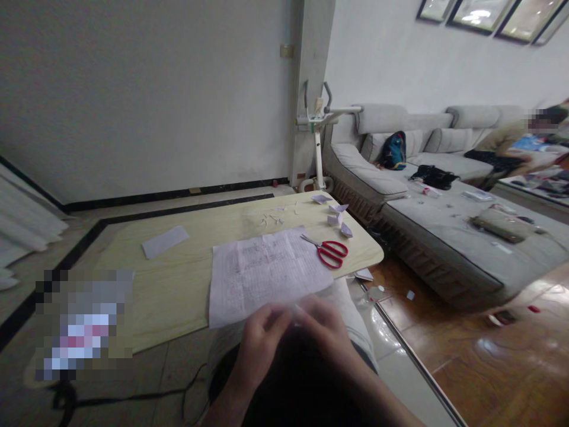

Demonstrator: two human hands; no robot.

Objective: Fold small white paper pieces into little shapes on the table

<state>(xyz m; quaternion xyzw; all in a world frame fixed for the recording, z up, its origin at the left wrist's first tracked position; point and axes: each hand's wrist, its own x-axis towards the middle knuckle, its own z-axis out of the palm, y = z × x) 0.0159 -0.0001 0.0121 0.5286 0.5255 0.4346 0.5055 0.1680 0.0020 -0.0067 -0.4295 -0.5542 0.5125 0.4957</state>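
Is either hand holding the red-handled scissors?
No, the scissors lie on the table, apart from the left hand and right hand.

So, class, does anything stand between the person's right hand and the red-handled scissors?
Nothing visible blocks the way from the right hand to the red-handled scissors. Only the near right corner of the paper sheet and the near edge of the table lie along it, both low.

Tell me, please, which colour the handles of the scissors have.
The scissors' handles are red; the head view shows them clearly.
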